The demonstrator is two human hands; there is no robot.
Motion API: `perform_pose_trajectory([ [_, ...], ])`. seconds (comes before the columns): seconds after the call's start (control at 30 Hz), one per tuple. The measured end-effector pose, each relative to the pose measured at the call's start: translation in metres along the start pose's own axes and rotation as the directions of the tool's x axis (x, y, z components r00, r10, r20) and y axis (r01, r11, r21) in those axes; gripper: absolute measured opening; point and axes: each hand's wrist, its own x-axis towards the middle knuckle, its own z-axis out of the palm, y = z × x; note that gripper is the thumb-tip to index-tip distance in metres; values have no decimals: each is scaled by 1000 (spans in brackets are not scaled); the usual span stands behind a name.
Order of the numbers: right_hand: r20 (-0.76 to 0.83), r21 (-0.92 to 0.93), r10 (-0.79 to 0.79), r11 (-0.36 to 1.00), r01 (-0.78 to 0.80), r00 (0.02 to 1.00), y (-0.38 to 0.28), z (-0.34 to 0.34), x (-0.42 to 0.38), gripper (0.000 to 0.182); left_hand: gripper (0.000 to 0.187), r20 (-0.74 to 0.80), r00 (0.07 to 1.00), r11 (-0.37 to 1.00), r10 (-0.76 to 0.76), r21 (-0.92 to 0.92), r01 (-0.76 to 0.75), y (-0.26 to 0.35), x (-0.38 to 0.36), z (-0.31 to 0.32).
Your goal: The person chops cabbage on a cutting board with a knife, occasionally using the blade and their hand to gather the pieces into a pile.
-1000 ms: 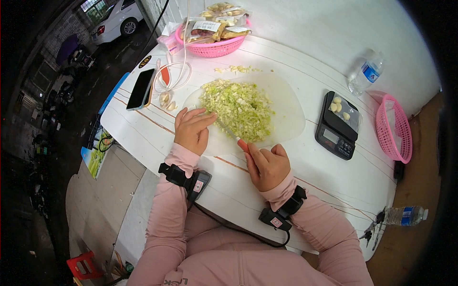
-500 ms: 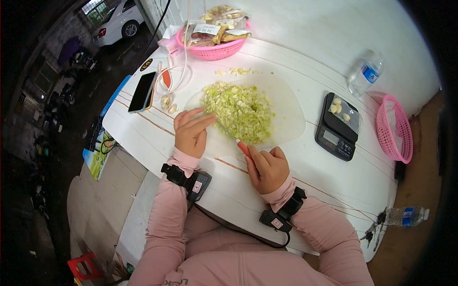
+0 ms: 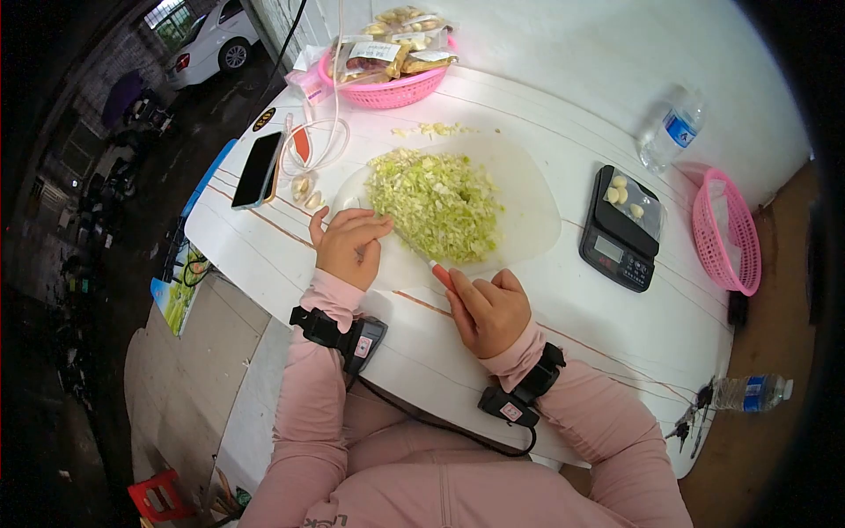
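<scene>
A heap of chopped pale-green vegetable lies on a translucent cutting board. My right hand is closed round the red handle of a knife, at the near edge of the heap. The knife's blade points up and left toward my left hand. That hand is at the board's left near edge, thumb and forefinger close together by the blade tip and the other fingers spread; whether it pinches anything is too small to tell. Garlic cloves lie just beyond it.
A phone and white cable lie at left. Behind the board is a pink basket of packets. At right are a black scale with cloves on it, a bottle, an empty pink basket and keys.
The view has shifted slightly. My left hand's fingers have moved a little, with the outer ones more spread. My right hand keeps its hold on the knife.
</scene>
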Motion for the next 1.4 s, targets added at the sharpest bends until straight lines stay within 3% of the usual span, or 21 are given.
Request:
perform_pose_trajectory([
  [0.3, 83, -62, 54, 997, -49, 995, 3, 6, -5, 30, 30, -60, 997, 999, 38, -24, -40, -1, 0, 4],
  [0.37, -22, -22, 19, 1000, -19, 1000, 2, 6, -1, 30, 31, -71, 996, 998, 60, -4, -60, -1, 0, 2],
  [0.57, -73, -47, 11, 999, -14, 997, 4, 2, 2, 31, 39, -63, 995, 997, 77, 16, -76, 2, 2, 0],
  [0.8, -65, -39, 40, 998, -43, 997, 3, 3, 2, 29, 43, 35, 999, 1000, -2, -29, 3, -1, -1, 4],
  [1.0, 53, -99, 118, 989, -112, 992, 8, 9, -6, 27, 44, 48, 999, 1000, 14, 22, -15, 6, 4, 3],
  [1.23, -51, -45, 26, 999, -29, 998, 4, 3, 2, 31, 41, -90, 993, 997, 74, -1, -75, 3, 1, 3],
  [1.4, -55, 25, -2, 1000, 3, 999, 4, 1, 2, 32, 39, -64, 996, 998, 59, 33, -57, 1, 0, 2],
])
